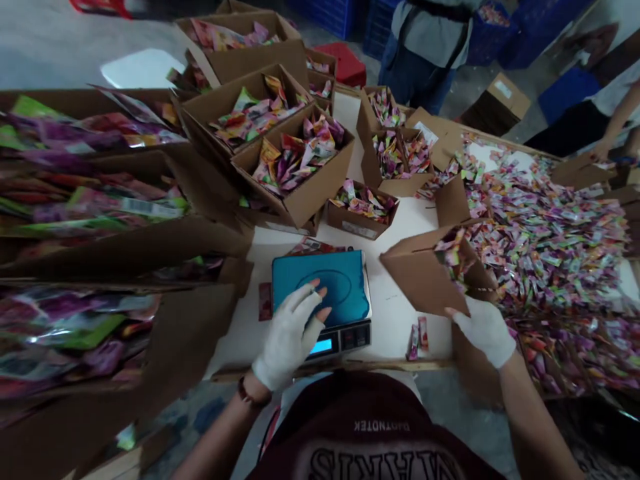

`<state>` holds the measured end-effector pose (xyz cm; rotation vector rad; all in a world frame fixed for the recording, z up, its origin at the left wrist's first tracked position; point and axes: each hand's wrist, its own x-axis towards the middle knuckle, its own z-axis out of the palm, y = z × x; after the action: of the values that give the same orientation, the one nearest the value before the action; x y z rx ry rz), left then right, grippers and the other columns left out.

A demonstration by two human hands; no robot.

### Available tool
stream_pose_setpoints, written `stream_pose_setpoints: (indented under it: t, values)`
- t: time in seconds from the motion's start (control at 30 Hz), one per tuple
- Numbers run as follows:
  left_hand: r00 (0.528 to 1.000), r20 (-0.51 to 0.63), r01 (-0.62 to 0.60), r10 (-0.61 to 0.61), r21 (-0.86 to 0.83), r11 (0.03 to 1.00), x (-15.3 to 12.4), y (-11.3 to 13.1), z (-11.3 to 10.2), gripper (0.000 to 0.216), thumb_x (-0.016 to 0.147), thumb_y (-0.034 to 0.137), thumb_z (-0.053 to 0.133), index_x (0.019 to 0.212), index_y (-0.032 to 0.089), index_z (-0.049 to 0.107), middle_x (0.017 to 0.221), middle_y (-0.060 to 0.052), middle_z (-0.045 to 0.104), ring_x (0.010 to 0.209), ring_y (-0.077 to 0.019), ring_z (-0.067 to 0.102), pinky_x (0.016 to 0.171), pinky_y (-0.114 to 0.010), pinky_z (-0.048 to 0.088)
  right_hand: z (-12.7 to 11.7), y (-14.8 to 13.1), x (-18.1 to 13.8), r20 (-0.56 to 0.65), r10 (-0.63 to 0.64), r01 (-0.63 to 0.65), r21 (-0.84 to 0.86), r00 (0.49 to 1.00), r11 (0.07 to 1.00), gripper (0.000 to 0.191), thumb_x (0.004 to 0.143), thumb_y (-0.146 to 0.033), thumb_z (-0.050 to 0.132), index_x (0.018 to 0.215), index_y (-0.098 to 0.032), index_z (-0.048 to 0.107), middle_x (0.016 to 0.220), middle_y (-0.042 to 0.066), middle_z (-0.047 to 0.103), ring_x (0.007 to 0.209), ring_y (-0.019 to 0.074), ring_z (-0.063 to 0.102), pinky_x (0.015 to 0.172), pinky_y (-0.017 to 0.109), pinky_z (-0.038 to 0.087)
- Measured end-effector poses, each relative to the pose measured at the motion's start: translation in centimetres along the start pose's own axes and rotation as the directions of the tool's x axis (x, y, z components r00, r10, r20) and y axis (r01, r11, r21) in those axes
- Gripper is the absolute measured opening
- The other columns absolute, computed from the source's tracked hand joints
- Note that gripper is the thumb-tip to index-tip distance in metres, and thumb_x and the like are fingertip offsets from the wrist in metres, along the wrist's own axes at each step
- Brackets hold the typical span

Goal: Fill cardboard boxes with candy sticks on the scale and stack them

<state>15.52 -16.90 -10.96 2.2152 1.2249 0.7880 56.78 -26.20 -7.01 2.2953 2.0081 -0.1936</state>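
My left hand (293, 333), in a white fingerless glove, rests over the near edge of a digital scale (345, 337) whose pan is covered in teal (345, 280); its fingers are spread and hold nothing. My right hand (484, 328), also gloved, grips the lower edge of a small open cardboard box (425, 273) tilted on its side, with a few colourful sachets inside. Two loose sachets (417, 337) lie on the white table between the scale and that box.
Several open cartons of colourful sachets (295, 160) crowd the back and left. A large loose heap of sachets (550, 247) covers the right of the table. Big flat cartons (100, 233) stack at my left. Other people (430, 40) stand at the far side.
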Motion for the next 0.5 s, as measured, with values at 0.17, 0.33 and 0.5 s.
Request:
stream_pose_setpoints:
  t: [0.17, 0.33, 0.5]
  values:
    - [0.984, -0.18, 0.002, -0.016, -0.076, 0.997, 0.1, 0.8, -3.0, 0.052, 0.104, 0.036, 0.046, 0.153, 0.019, 0.046, 0.156, -0.017, 0.05, 0.143, -0.0317, 0.051, 0.12, -0.05, 0.045, -2.1, -13.4, 1.5, 0.177, -0.463, 0.469, 0.007, 0.869, 0.883, 0.021, 0.093, -0.016, 0.057, 0.102, -0.02, 0.075, 0.091, 0.009, 0.078, 0.085, 0.0206, 0.07, 0.08, 0.032, 0.046]
    - [0.972, -0.109, 0.21, -0.208, 0.008, 0.978, -1.0, -0.8, -3.7, 0.054, 0.104, 0.046, 0.044, 0.145, 0.012, 0.054, 0.147, -0.021, 0.056, 0.144, -0.0372, 0.048, 0.119, -0.055, 0.043, 0.5, -22.7, 5.5, 0.255, -0.675, 0.671, 0.118, 0.692, 0.732, 0.025, 0.095, -0.012, 0.054, 0.111, -0.019, 0.072, 0.106, 0.01, 0.077, 0.096, 0.0234, 0.069, 0.087, 0.039, 0.047]
    - [0.969, -0.129, 0.207, -0.211, -0.04, 0.977, -2.4, -1.1, -3.5, 0.061, 0.104, 0.048, 0.043, 0.152, 0.011, 0.048, 0.154, -0.023, 0.049, 0.151, -0.0352, 0.04, 0.125, -0.053, 0.035, 4.9, -15.0, 3.0, -0.055, -0.227, 0.228, 0.43, 0.972, 0.874, 0.034, 0.093, -0.039, 0.069, 0.126, -0.032, 0.065, 0.134, 0.001, 0.066, 0.12, 0.019, 0.06, 0.104, 0.033, 0.047]
